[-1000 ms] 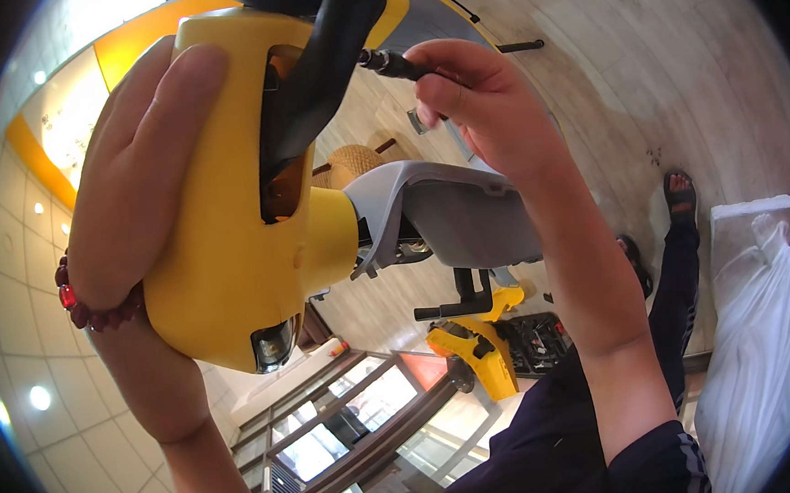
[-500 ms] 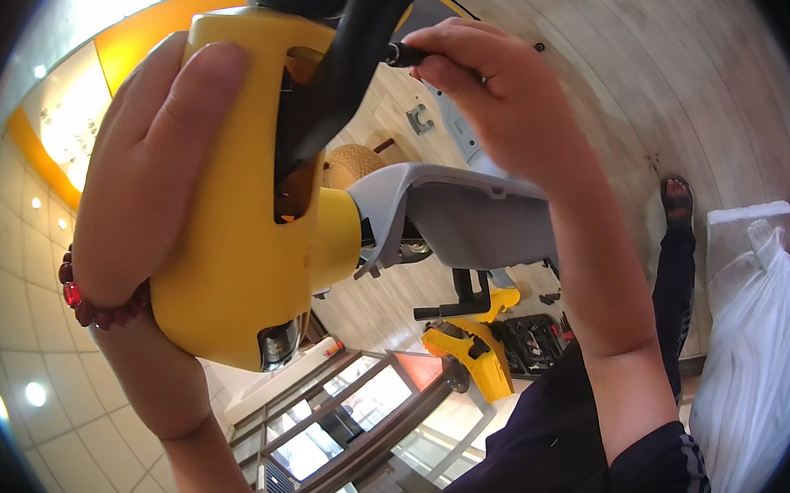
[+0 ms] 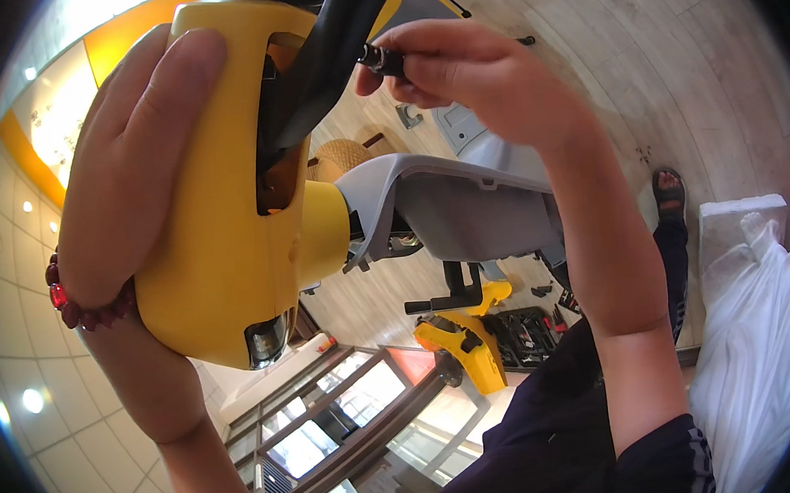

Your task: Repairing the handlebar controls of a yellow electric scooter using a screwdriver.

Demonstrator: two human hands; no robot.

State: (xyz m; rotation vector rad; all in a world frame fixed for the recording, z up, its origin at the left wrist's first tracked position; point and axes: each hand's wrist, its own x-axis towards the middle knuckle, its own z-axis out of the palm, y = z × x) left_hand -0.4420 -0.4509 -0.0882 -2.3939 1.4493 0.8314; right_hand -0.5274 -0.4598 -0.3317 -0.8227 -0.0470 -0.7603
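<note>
A large yellow plastic cover [image 3: 213,204], apparently off a scooter, stands in front of me with a clear lamp [image 3: 266,341] at its lower edge. My left hand [image 3: 128,169] grips its left side, thumb near the top, a dark red bead bracelet at the wrist. From an opening in the cover, a curved black tube [image 3: 323,73] rises to the upper edge. Right of this tube, my right hand [image 3: 484,80] pinches a small black cylindrical piece [image 3: 384,60]; its ringed end points toward the tube. Whether the piece is joined to anything, I cannot tell.
Behind the cover is a grey plastic body panel [image 3: 475,209]. Farther off lie a yellow part [image 3: 471,356] and a black tool case [image 3: 522,336]. A woven stool [image 3: 340,159] stands beyond. At right, white plastic sheeting [image 3: 754,331] hangs by a white block [image 3: 743,213].
My right hand has shifted left with the small black piece, and its fingers have rolled round it. The cover and my left hand sit slightly farther left in view.
</note>
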